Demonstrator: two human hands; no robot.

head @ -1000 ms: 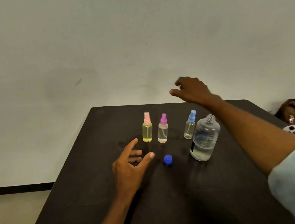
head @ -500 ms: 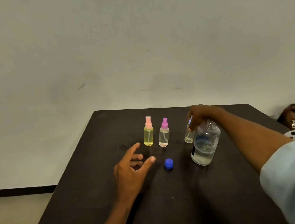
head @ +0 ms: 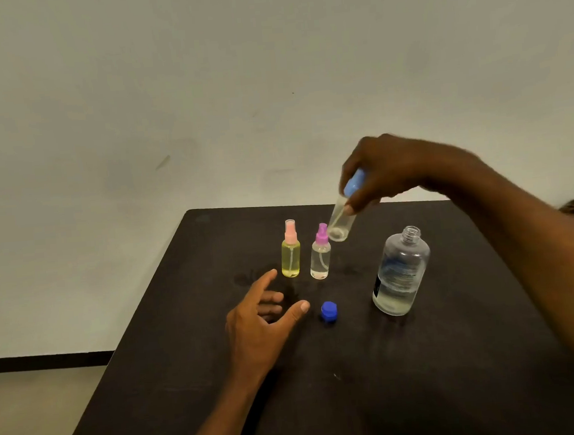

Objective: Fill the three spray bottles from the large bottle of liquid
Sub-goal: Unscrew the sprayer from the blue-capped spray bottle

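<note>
The right hand [head: 395,171] holds the blue-topped spray bottle [head: 340,221] in the air, with fingers and thumb curled round its neck and upper body. The bottle is tilted, its blue top toward 1 o'clock and its base toward 7 o'clock. The base hangs just beside the top of the purple-topped spray bottle [head: 320,259]; whether the two touch cannot be told. Half a second ago this bottle stood on the surface [head: 327,403], at 10 o'clock from the large bottle [head: 400,273], with the right hand closing on its top. A second ago that hand hung above and behind it, holding nothing.

The left hand [head: 262,318] has stayed where it was, low over the surface at 7 o'clock from the standing spray bottles. Its fingers are spread and relaxed, and it grips nothing.

The rest has not moved. The pink-topped spray bottle [head: 291,258], filled with yellow liquid, stands upright just at 9 o'clock from the purple-topped one. The large bottle stands open-necked at 3 o'clock from them, well apart, with clear liquid in its lower part. Its blue cap [head: 329,311] lies on the surface between the left thumb and the large bottle.
</note>
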